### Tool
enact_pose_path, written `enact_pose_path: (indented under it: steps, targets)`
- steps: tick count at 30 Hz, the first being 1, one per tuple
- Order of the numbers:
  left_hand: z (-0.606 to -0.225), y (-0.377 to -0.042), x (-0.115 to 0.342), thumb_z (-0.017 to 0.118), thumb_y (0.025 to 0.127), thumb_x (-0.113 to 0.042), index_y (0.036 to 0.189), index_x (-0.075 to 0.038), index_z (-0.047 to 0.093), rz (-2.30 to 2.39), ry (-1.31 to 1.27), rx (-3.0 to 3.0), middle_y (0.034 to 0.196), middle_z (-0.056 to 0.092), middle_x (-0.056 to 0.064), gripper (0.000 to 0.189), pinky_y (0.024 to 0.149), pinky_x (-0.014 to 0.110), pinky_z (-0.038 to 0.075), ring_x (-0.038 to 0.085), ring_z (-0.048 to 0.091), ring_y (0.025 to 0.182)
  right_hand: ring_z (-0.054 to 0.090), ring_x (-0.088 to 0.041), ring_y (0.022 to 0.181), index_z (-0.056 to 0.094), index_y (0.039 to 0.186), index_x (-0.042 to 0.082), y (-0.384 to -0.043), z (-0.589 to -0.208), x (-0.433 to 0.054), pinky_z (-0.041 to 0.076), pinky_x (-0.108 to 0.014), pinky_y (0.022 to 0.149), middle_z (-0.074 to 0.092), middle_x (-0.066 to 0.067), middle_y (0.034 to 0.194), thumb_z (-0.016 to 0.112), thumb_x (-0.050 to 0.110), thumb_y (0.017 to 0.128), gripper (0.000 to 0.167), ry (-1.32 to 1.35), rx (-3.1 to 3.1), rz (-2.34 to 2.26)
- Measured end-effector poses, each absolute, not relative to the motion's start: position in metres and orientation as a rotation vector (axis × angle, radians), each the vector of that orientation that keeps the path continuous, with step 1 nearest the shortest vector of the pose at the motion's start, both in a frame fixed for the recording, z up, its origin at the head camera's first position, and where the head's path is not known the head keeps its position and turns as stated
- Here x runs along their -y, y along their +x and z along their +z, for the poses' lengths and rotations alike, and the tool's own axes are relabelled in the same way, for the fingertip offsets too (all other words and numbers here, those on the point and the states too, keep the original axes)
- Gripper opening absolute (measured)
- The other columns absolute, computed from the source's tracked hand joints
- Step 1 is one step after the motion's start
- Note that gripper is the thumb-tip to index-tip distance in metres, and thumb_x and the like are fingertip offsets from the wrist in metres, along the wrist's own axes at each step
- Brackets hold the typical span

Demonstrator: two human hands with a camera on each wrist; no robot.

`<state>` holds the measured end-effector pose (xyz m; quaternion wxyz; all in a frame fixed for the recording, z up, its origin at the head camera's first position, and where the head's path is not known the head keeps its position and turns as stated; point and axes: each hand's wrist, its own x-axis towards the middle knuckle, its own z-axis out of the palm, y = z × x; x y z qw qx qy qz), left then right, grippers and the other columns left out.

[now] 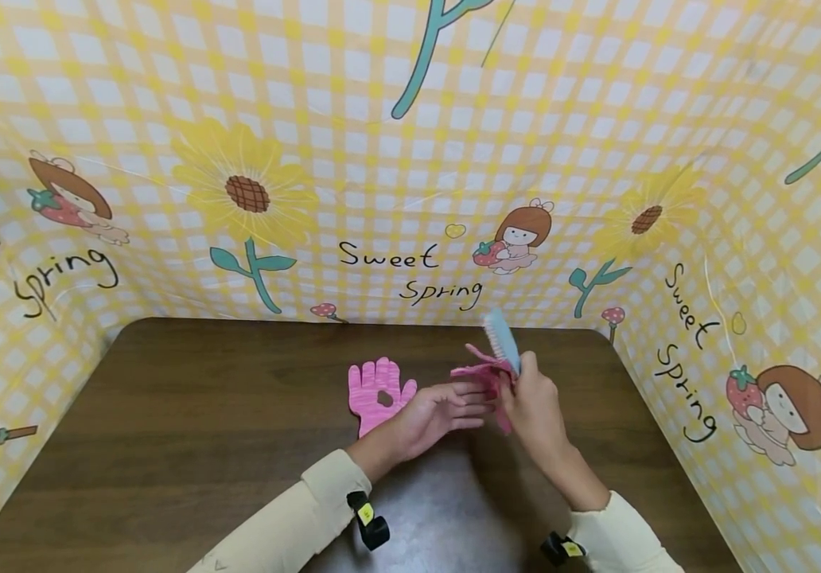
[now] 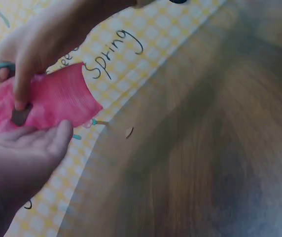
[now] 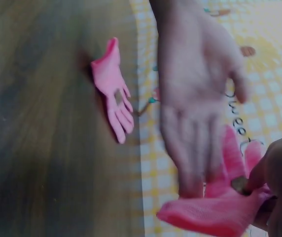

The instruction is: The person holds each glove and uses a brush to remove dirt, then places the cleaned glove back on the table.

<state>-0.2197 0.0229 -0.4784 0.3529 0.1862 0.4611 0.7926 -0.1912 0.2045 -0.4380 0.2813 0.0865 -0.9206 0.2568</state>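
Behind and beside the work, a yellow-and-white checked cloth [image 1: 382, 199], hung upright, probably as a surround. Below it, a dark wooden table [image 1: 188, 406], running to the cloth's foot. From the near side, cream sleeves [image 1: 282, 509], reaching in over the wood.

Above the table, the right hand [image 1: 535, 406], fingers curled round a brush and pinching a glove together, perhaps to leave the other palm free. Facing it, the left hand [image 1: 442, 414], palm turned up, fingers nearly straight and close together, gripping nothing; likely there as support. Cannot tell whether touching the glove or just beside it.

Flat on the table, near the left wrist, a loose pink glove [image 1: 367, 395], seemingly laid aside; fingers toward the far cloth, long axis running near to far. Off the table, in the right hand, a held pink glove [image 2: 64, 94], bent at the palm, fingers pointing mostly left in the head view. Out of the same grip, a light-blue brush [image 1: 503, 341], bristles facing left, long axis slanting away and slightly left. Smallest, on the held glove, a dark patch [image 2: 20, 116], stain or hole unclear, right fingertip against it.
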Motion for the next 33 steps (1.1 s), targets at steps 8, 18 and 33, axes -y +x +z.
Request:
enact_pose_path:
  steps: [8,18,33]
  targets:
    - [-0.487,-0.220,-0.021,0.051,0.103,-0.021,0.117,-0.005,0.062,2.031,0.227,-1.359,0.113,0.070,0.008,0.024,0.108,0.050,0.052,0.024,0.068,0.108,0.049,-0.008,0.066,0.043,0.092,0.005,-0.199,-0.422,-0.216,0.045,-0.021,0.054,0.049,0.000,0.077,0.074,0.009,0.091,0.031,-0.240,2.405,1.670]
    - [-0.474,-0.221,-0.035,0.054,0.104,-0.014,0.132,0.001,0.055,2.198,0.202,-1.203,0.111,0.069,0.002,0.032,0.090,0.034,0.057,0.015,0.067,0.103,0.054,-0.005,0.070,0.045,0.101,0.003,-0.196,-0.422,-0.209,0.053,-0.020,0.063,0.056,0.002,0.082,0.075,0.006,0.090,0.032,-0.304,2.264,2.039]
    - [-0.475,-0.218,-0.040,0.052,0.104,-0.004,0.137,0.008,0.050,2.277,0.157,-1.221,0.136,0.063,0.012,0.035,0.112,0.036,0.050,0.016,0.060,0.125,0.045,-0.007,0.070,0.036,0.093,0.007,-0.197,-0.431,-0.204,0.043,-0.020,0.057,0.045,0.000,0.082,0.082,0.003,0.082,0.047,-0.291,2.312,1.961]
